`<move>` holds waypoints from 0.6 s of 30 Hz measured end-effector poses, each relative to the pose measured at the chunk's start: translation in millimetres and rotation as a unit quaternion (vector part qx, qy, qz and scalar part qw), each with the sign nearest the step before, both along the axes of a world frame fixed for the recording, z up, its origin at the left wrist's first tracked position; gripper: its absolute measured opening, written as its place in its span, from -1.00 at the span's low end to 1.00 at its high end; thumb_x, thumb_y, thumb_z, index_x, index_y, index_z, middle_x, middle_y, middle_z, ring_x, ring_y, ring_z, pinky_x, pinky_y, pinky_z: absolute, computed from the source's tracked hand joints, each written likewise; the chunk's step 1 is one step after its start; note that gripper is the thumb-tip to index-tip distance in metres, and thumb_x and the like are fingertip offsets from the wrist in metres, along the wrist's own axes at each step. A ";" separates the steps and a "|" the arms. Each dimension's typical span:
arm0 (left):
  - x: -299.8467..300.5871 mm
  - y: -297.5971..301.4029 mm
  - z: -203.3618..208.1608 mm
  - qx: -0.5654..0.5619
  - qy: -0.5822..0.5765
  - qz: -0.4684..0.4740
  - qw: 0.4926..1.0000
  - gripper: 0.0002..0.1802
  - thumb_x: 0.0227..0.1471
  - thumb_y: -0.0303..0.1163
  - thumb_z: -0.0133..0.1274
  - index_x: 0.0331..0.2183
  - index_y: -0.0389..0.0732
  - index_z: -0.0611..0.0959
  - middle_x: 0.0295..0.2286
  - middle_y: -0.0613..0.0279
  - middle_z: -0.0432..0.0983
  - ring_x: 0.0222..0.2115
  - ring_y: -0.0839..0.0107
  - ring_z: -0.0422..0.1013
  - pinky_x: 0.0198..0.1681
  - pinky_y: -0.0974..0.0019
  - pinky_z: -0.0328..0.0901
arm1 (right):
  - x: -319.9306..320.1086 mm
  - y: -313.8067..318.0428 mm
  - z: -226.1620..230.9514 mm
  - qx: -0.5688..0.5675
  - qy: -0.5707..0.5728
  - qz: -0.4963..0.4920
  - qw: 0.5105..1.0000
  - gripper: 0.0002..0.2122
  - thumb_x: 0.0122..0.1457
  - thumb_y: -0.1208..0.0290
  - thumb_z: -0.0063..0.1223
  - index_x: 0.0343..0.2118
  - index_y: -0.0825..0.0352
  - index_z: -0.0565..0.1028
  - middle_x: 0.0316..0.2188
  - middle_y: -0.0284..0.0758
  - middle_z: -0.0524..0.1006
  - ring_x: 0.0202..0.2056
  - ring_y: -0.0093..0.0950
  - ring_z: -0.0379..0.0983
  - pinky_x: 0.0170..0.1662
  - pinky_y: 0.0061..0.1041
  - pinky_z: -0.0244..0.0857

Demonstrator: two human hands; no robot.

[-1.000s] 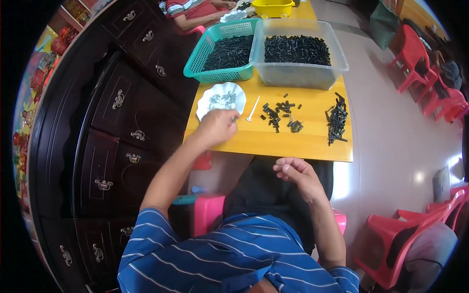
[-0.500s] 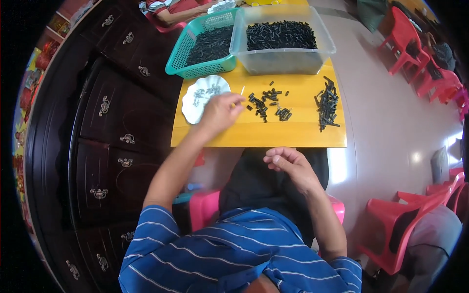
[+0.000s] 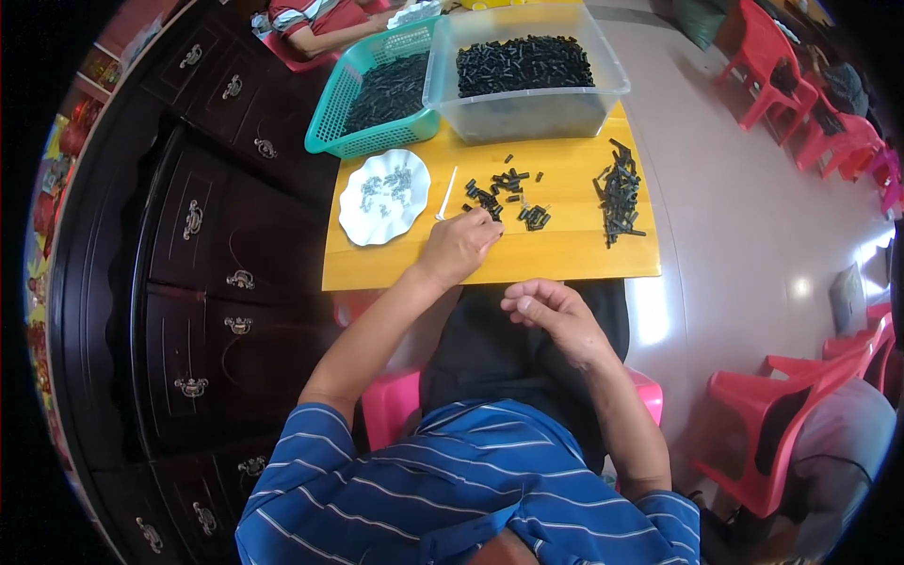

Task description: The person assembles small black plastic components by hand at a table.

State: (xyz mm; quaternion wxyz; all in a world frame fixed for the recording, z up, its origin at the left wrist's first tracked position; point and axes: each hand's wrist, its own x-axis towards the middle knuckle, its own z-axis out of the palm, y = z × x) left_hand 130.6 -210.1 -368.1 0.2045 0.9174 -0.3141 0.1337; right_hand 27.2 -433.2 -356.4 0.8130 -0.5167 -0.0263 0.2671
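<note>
On the table (image 3: 574, 261), black tubes (image 3: 485, 198) lie spread, presumably for easy access. Left hand (image 3: 461, 245) sits at them, fingers narrowed; whether gripping one cannot be told. Right hand (image 3: 557, 320): fingers curled near the table edge, contents unclear. Plate (image 3: 370, 226): at left, likely for short reach.

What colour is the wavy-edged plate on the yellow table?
The plate is white, rim included; it shows best in the head view.
</note>
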 end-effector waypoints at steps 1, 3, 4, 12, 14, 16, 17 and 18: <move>-0.1 -0.8 0.8 -0.001 -0.010 -0.005 1.000 -0.88 0.04 -0.43 0.16 -0.29 -0.12 0.68 -0.41 0.23 0.52 -0.39 0.18 0.54 -0.40 0.12 0.43 | 0.4 -0.4 0.0 0.001 0.003 0.003 1.000 -0.78 0.34 0.41 0.08 -0.04 0.41 0.55 -0.18 -0.33 0.62 -0.17 -0.58 0.51 -0.02 -0.56 0.37; 0.0 -2.8 1.8 -0.003 -0.017 -0.009 1.000 -0.90 0.05 -0.44 0.14 -0.32 -0.13 0.66 -0.41 0.22 0.51 -0.40 0.16 0.54 -0.41 0.11 0.42 | 1.2 -1.1 1.6 0.001 0.001 0.001 1.000 -0.78 0.34 0.41 0.08 -0.04 0.41 0.55 -0.18 -0.32 0.62 -0.17 -0.58 0.51 -0.02 -0.57 0.37; 0.3 -3.8 2.1 0.005 -0.024 -0.002 1.000 -0.92 0.05 -0.45 0.13 -0.32 -0.14 0.64 -0.42 0.19 0.50 -0.40 0.14 0.54 -0.40 0.09 0.42 | 1.1 -0.9 1.8 0.001 -0.003 0.001 1.000 -0.78 0.34 0.42 0.08 -0.04 0.41 0.55 -0.18 -0.32 0.62 -0.17 -0.58 0.51 -0.02 -0.57 0.37; -11.5 1.2 6.9 -0.122 0.060 0.053 0.989 -0.90 0.11 -0.48 0.10 -0.30 -0.26 0.57 -0.35 0.02 0.55 -0.31 -0.06 0.51 -0.27 0.03 0.39 | 4.1 0.2 -5.4 0.000 -0.012 -0.009 1.000 -0.79 0.33 0.39 0.09 -0.04 0.35 0.56 -0.18 -0.34 0.64 -0.20 -0.57 0.54 -0.04 -0.58 0.38; -19.8 6.6 16.4 -0.196 0.081 0.079 0.974 -0.90 0.09 -0.52 0.10 -0.30 -0.28 0.57 -0.37 -0.01 0.57 -0.31 -0.04 0.52 -0.26 0.06 0.39 | 3.8 -0.1 -2.5 -0.021 -0.014 -0.019 1.000 -0.78 0.33 0.37 0.09 -0.05 0.35 0.56 -0.18 -0.34 0.64 -0.20 -0.57 0.53 -0.06 -0.59 0.36; -28.6 23.4 18.2 -0.235 0.114 0.092 0.961 -0.91 0.15 -0.54 0.06 -0.26 -0.30 0.57 -0.42 0.08 0.59 -0.42 0.24 0.51 -0.33 0.26 0.39 | 3.5 -0.4 -0.4 -0.041 -0.025 -0.017 0.999 -0.76 0.33 0.35 0.08 -0.04 0.35 0.56 -0.18 -0.33 0.65 -0.21 -0.57 0.53 -0.06 -0.59 0.36; -33.8 36.3 17.4 -0.249 0.146 0.099 0.952 -0.90 0.20 -0.53 0.02 -0.23 -0.31 0.58 -0.43 0.19 0.60 -0.48 0.47 0.50 -0.38 0.40 0.39 | 2.9 -0.4 0.7 -0.049 -0.023 -0.017 0.998 -0.76 0.34 0.35 0.08 -0.03 0.35 0.56 -0.18 -0.33 0.65 -0.21 -0.57 0.53 -0.06 -0.59 0.36; -40.1 49.5 16.8 -0.277 0.189 0.103 0.936 -0.90 0.23 -0.53 -0.02 -0.22 -0.30 0.57 -0.40 0.30 0.59 -0.48 0.63 0.42 -0.39 0.50 0.36 | 2.6 -0.3 0.9 -0.058 -0.022 -0.016 0.998 -0.76 0.34 0.35 0.07 -0.03 0.35 0.56 -0.17 -0.33 0.65 -0.21 -0.57 0.53 -0.06 -0.58 0.36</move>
